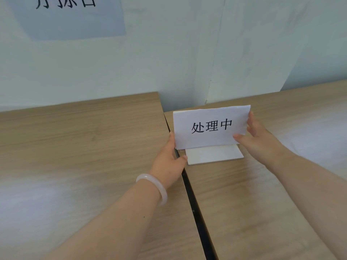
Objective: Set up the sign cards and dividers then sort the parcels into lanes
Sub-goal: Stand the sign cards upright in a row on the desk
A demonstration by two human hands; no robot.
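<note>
White sign card [211, 126] stands on the right-hand table [281, 194], right by the gap [189, 194].
Right hand [257, 136] pinches its right edge, thumb in front; left hand [169, 158] sits against the left edge, fingers hidden, can't tell its grip.

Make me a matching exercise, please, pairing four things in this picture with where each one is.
Things:
1. sign card
2. bracelet
3. wall poster
4. white base

Places:
a. on the left wrist
b. upright between the left hand and right hand
c. top left, cut off by the picture's edge
d. flat on the right-hand table

Pairs: 1-b, 2-a, 3-c, 4-d.
</note>
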